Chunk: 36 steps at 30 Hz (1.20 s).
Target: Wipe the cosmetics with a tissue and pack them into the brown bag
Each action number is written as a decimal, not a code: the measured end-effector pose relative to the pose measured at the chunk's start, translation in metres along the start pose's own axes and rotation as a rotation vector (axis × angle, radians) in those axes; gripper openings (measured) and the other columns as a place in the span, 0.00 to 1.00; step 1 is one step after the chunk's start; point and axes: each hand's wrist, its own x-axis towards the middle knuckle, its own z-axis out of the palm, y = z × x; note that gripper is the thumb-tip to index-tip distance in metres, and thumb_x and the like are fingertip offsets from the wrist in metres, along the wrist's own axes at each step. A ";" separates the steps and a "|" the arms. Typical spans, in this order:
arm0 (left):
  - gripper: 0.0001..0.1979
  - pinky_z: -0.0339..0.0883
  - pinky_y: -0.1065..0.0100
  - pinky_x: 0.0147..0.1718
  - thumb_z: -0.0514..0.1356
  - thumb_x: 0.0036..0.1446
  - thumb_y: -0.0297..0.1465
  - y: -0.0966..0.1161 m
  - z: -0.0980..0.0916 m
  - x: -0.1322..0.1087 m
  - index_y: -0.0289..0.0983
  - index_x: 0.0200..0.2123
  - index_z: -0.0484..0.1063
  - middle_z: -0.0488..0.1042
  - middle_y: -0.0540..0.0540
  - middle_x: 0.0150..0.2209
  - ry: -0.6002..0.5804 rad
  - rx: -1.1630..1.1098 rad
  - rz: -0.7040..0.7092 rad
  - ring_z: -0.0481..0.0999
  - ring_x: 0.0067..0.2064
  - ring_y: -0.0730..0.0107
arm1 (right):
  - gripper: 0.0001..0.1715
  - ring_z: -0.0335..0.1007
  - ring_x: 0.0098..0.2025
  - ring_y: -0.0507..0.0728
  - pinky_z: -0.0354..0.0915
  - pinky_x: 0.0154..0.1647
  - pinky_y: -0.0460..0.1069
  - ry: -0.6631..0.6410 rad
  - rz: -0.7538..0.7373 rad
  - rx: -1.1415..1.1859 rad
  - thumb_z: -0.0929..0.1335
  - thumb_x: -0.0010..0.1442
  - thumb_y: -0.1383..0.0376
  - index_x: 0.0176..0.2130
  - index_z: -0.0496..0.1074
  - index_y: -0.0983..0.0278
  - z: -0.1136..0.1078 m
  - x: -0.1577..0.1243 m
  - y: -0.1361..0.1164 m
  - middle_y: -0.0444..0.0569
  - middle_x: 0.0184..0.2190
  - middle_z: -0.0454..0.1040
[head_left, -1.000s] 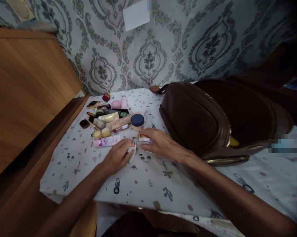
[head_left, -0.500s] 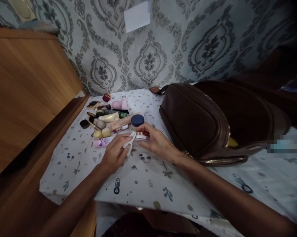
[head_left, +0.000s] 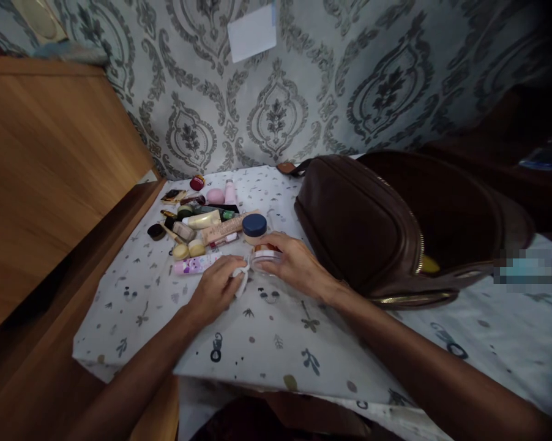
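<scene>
My left hand (head_left: 217, 285) is closed on a small white piece with a curved edge (head_left: 242, 283); its kind I cannot make out. Just to the right, my right hand (head_left: 295, 264) grips a low clear jar (head_left: 263, 256) with a pale band round it and orange-brown showing at the top. Fingers cover part of the jar. Behind that hand stands a jar with a dark blue lid (head_left: 254, 225). A lilac tube (head_left: 196, 264) lies left of my left hand, with two small yellow-topped pots (head_left: 196, 247) behind it.
Tubes, a foundation bottle (head_left: 184, 230), a pink sponge (head_left: 215, 196) and a black lid (head_left: 156, 231) are spread at the back left. A brown leather bag (head_left: 354, 214) with its zip undone stands on the right. The wooden cabinet (head_left: 60, 135) borders the left side.
My left hand has moved slightly down with the white piece, which has turned. A small gap shows between it and the clear jar. My right hand keeps its hold.
</scene>
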 end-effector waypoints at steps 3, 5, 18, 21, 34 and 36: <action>0.10 0.72 0.60 0.47 0.55 0.64 0.27 0.003 -0.004 0.001 0.38 0.48 0.70 0.77 0.41 0.46 0.155 -0.006 0.006 0.77 0.48 0.62 | 0.09 0.68 0.37 0.55 0.63 0.41 0.49 0.016 0.030 0.215 0.72 0.52 0.66 0.36 0.71 0.63 0.007 0.000 0.001 0.44 0.33 0.73; 0.11 0.72 0.59 0.49 0.55 0.64 0.26 0.005 -0.007 0.002 0.38 0.48 0.70 0.77 0.41 0.46 0.206 0.001 0.039 0.76 0.50 0.62 | 0.11 0.66 0.35 0.54 0.62 0.39 0.48 0.006 0.022 0.319 0.72 0.51 0.63 0.35 0.70 0.63 0.010 0.000 0.003 0.43 0.31 0.71; 0.11 0.72 0.57 0.50 0.55 0.65 0.29 0.000 -0.004 -0.001 0.39 0.50 0.71 0.77 0.40 0.48 0.068 -0.017 0.050 0.76 0.52 0.60 | 0.12 0.68 0.37 0.56 0.61 0.39 0.49 -0.103 -0.064 -0.106 0.72 0.53 0.68 0.40 0.76 0.63 -0.001 0.000 -0.001 0.46 0.34 0.74; 0.10 0.72 0.58 0.49 0.55 0.65 0.28 -0.003 -0.003 -0.002 0.38 0.48 0.71 0.77 0.40 0.47 0.020 0.007 0.034 0.76 0.51 0.60 | 0.06 0.66 0.33 0.54 0.58 0.36 0.48 -0.133 -0.064 -0.137 0.71 0.53 0.69 0.36 0.75 0.64 -0.004 0.001 -0.002 0.44 0.30 0.72; 0.09 0.72 0.61 0.47 0.56 0.64 0.28 0.000 -0.004 0.002 0.38 0.47 0.71 0.77 0.41 0.45 0.033 -0.018 -0.003 0.77 0.48 0.63 | 0.06 0.70 0.37 0.57 0.60 0.39 0.49 -0.142 -0.005 -0.107 0.69 0.56 0.67 0.37 0.73 0.63 -0.004 -0.002 -0.006 0.47 0.34 0.75; 0.11 0.72 0.61 0.49 0.57 0.64 0.26 0.002 -0.007 0.002 0.38 0.48 0.71 0.77 0.41 0.47 0.131 -0.024 0.014 0.76 0.50 0.63 | 0.07 0.70 0.38 0.56 0.62 0.40 0.49 -0.090 0.001 0.012 0.70 0.55 0.67 0.38 0.73 0.63 0.001 -0.002 -0.004 0.46 0.35 0.76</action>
